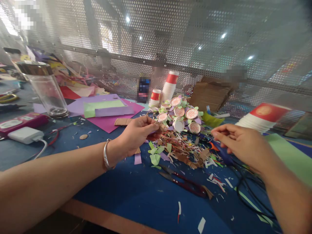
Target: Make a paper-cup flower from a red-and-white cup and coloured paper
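Observation:
My left hand [136, 135] hovers over the blue table [136, 191] with its fingers pinched on a small brown scrap. A silver bangle sits on that wrist. My right hand [235, 141] is to the right, fingers curled together over a dark blue tool with a black cable [246, 185]; what the fingertips hold I cannot make out. Between the hands lies a heap of paper scraps [181, 151] in brown, green and red. Behind it stands a cluster of cut paper cups [181, 115] with red stamped bottoms and green leaves.
Red-handled scissors [185, 182] lie near the front. Stacks of red-and-white paper cups [170, 85] [262, 118] stand behind and at right. Coloured paper sheets [107, 109], a clear jar [47, 89], a white charger [25, 135] and cardboard [211, 94] line the perforated screen.

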`<state>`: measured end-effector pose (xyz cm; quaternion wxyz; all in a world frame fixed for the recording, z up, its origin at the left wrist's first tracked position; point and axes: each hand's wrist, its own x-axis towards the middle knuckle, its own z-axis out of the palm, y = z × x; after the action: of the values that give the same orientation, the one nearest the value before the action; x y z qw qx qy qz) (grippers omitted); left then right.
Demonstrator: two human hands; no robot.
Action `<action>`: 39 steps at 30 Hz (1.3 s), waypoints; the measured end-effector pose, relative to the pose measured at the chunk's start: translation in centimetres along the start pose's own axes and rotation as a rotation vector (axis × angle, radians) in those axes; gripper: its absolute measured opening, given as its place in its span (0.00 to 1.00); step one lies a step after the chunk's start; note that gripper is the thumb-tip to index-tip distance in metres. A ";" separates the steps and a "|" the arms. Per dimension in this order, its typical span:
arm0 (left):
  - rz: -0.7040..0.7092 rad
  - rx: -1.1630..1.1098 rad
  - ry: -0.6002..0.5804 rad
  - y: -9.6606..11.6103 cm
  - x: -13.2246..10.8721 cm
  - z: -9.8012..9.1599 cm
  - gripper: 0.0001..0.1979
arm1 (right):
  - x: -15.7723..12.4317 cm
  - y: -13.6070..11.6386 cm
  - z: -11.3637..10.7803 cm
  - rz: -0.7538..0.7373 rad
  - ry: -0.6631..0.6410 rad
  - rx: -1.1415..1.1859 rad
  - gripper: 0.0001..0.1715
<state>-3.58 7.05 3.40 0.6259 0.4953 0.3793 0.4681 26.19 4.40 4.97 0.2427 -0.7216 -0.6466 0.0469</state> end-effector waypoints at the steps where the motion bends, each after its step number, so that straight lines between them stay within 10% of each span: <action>1: 0.007 0.015 0.002 0.1 0.0 0.0 0.09 | 0.3 0.5 -0.1 0.019 -0.024 -0.041 0.12; 13: 0.082 0.251 -0.106 -0.9 0.5 -0.8 0.04 | 2.4 3.9 0.7 0.165 -0.136 -0.284 0.07; 22: 0.226 0.370 -0.012 -0.3 0.9 -1.4 0.05 | 2.3 4.7 0.5 0.321 -0.237 -0.127 0.10; 39: 0.060 0.199 -0.034 0.0 0.9 -1.5 0.06 | 1.4 4.4 -0.4 0.366 -0.167 0.205 0.08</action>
<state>-4.78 8.31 3.01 0.5657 0.5741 0.3983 0.4379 30.54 5.47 3.89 0.2478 -0.7921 -0.5147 0.2151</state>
